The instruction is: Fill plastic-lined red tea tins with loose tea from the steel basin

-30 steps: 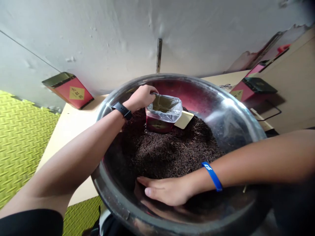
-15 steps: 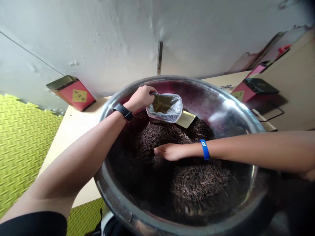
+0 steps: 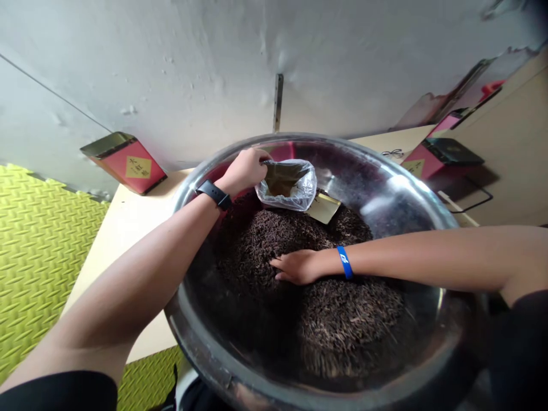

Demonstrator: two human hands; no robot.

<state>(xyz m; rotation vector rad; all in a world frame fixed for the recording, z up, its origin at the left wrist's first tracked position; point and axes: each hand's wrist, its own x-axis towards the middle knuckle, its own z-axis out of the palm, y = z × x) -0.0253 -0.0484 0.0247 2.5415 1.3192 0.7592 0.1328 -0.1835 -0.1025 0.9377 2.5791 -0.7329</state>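
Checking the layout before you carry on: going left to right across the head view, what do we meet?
Green foam floor mat → red tea tin → left hand → clear plastic bag → flat tan card → second red tea tin

The left hand (image 3: 244, 171) hides one edge of the plastic bag (image 3: 286, 187); single tea leaves (image 3: 265, 240) blur together.

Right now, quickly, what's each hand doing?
Left hand: closed, holding the edge of the clear plastic bag.
Right hand: open, resting on the loose dark tea.
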